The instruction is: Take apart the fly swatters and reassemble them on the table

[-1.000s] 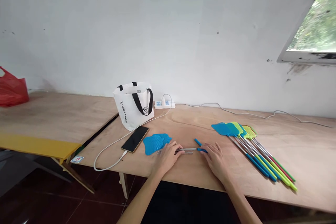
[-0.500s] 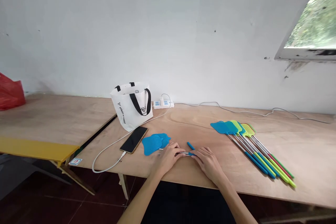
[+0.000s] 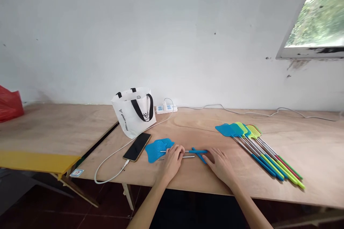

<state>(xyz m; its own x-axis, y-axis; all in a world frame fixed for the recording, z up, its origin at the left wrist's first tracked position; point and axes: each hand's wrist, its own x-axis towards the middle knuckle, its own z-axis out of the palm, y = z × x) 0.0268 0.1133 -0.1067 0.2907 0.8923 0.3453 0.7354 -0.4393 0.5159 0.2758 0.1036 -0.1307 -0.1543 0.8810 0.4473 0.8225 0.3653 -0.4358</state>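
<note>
Two blue fly-swatter heads lie flat on the plywood table, overlapping each other. Thin metal rods run right from them. My left hand lies over the rods beside the heads, fingers curled down on one rod. Two short blue handles lie crossed at the rods' right ends. My right hand reaches them, its thumb and fingertips closed on one handle. How the parts join under my fingers is hidden.
A row of several whole swatters, blue, green and red, lies to the right. A phone on a white cable, a white tote bag and a power strip stand left and behind. A red bag sits far left.
My right hand drew in toward the left hand, then moved back right with the blue handle. The two handles now lie crossed. My left hand stayed on the rods.
</note>
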